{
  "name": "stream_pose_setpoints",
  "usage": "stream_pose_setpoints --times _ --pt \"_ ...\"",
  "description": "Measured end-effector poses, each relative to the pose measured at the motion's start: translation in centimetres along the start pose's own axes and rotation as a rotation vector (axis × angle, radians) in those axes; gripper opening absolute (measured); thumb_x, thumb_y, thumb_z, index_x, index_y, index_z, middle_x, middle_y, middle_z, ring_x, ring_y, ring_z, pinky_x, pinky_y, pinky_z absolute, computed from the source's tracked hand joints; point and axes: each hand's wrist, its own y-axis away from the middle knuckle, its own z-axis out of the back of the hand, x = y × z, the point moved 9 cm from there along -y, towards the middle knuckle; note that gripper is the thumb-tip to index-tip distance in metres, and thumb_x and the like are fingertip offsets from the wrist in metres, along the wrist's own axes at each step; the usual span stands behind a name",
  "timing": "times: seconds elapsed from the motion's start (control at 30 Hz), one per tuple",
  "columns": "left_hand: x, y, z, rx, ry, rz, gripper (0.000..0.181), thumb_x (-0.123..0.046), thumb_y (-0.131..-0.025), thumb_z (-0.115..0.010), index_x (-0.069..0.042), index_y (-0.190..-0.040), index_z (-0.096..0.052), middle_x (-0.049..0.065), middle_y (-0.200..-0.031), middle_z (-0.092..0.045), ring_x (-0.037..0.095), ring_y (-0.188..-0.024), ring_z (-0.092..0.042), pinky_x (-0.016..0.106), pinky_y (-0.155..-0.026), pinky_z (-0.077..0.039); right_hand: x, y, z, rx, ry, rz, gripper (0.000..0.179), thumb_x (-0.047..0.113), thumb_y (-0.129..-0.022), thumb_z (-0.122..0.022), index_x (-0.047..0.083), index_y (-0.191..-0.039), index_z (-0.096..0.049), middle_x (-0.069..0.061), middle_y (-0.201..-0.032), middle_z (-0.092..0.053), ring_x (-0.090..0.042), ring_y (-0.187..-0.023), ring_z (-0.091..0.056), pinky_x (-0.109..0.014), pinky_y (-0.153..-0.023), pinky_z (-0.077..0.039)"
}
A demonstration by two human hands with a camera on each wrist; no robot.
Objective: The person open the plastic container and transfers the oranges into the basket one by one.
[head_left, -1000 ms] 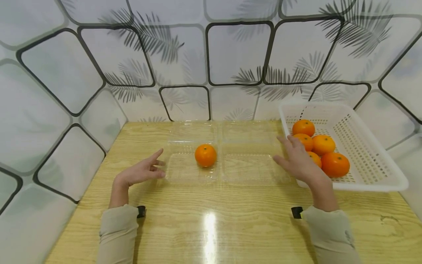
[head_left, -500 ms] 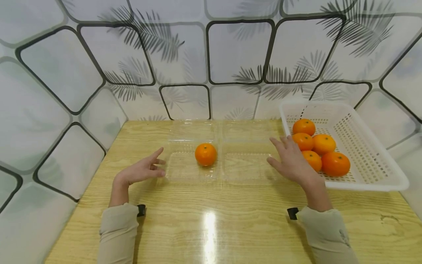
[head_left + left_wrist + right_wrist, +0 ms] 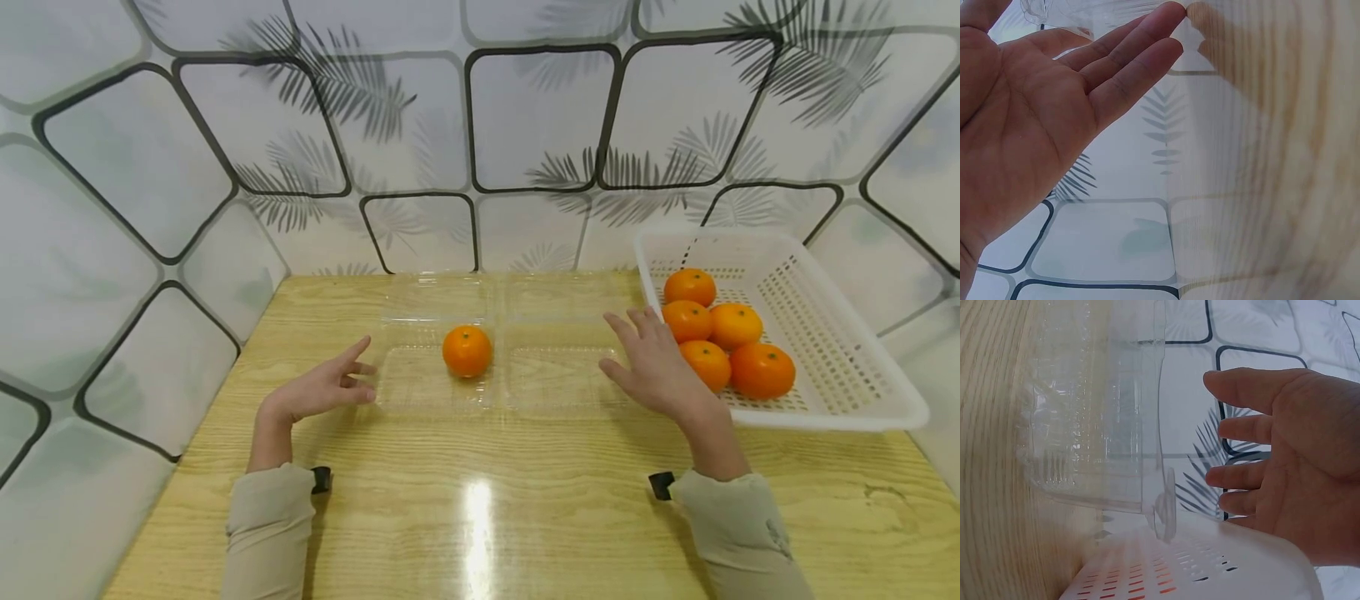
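A mandarin orange (image 3: 467,351) sits in the left part of the clear plastic packaging (image 3: 562,375), near its middle divide. Whether this packaging is one box or two, I cannot tell. My left hand (image 3: 322,389) lies beside its left edge, fingers loosely extended and palm bare; in the left wrist view the plastic (image 3: 1060,15) shows past the fingers. Fingers spread, my right hand (image 3: 652,362) hovers by the packaging's right end and holds nothing. The right wrist view has the same hand (image 3: 1310,456) apart from the plastic wall (image 3: 1122,425).
A white perforated basket (image 3: 847,333) stands at the right with several mandarins (image 3: 762,372) in it. Its left rim passes beneath or behind my right hand. A patterned wall covering (image 3: 540,125) rises behind the wooden table (image 3: 405,500).
My right hand has moved a little left, away from the basket and towards the packaging, uncovering more of the mandarins. The left hand and the mandarin in the packaging have stayed put.
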Motion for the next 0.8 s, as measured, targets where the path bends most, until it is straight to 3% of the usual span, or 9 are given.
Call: stream_pose_setpoints --times 0.8 --pt "-0.1 -0.1 0.0 -0.006 -0.019 -0.002 0.092 -0.021 -0.099 -0.063 -0.015 -0.161 0.006 0.03 -0.153 -0.033 0.044 -0.131 -0.048 0.056 -0.104 -0.042 1.1 -0.3 -1.0 0.008 -0.013 0.019 0.068 0.023 -0.099 -0.06 0.0 -0.154 -0.028 -0.036 -0.156 -0.017 -0.056 -0.145 -0.005 -0.069 -0.113 -0.01"
